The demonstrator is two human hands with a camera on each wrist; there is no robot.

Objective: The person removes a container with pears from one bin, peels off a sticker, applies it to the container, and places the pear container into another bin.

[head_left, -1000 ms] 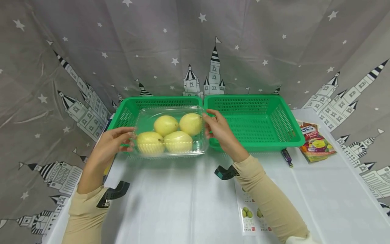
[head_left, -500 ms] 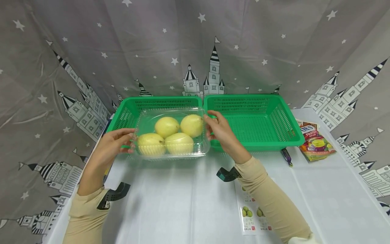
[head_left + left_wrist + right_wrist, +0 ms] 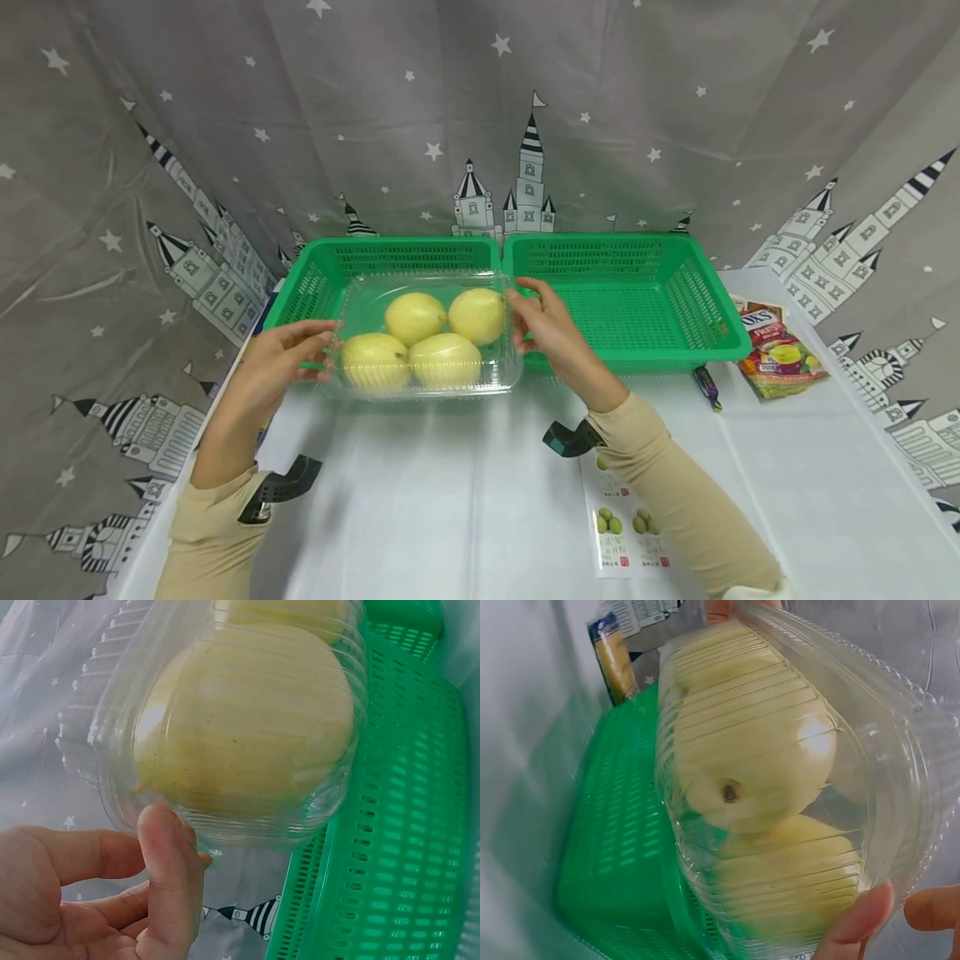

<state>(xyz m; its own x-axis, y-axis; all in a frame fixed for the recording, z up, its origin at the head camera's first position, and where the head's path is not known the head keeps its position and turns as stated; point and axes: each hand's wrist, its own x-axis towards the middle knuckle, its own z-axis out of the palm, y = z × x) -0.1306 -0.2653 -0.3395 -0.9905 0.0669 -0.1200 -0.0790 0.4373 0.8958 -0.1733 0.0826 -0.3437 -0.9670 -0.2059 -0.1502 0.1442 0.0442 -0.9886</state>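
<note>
A clear plastic clamshell box [image 3: 427, 390] with several pale yellow round fruits [image 3: 415, 319] inside is held up over the front of the left green basket [image 3: 307, 287]. My left hand [image 3: 281, 358] grips its left end, thumb and fingertips at the rim. At the opposite end my right hand [image 3: 551, 333] pinches the right edge. Up close in the left wrist view, the ribbed corner of the box meets the fingertips [image 3: 166, 847]. In the right wrist view, thumb and finger are at the rim, and one fruit [image 3: 731, 769] shows a dark stem spot.
A second green basket [image 3: 622, 312] adjoins the first on the right. Beyond it lie a colourful candy pouch [image 3: 780, 354] and a purple-wrapped sweet [image 3: 707, 389]. A sheet of fruit stickers [image 3: 613, 542] lies under the right forearm. A castle-print curtain [image 3: 375, 100] hangs behind.
Both hands have brought the box slightly nearer to me and a little to the right. The grip at both ends looks the same, and the baskets stay put.
</note>
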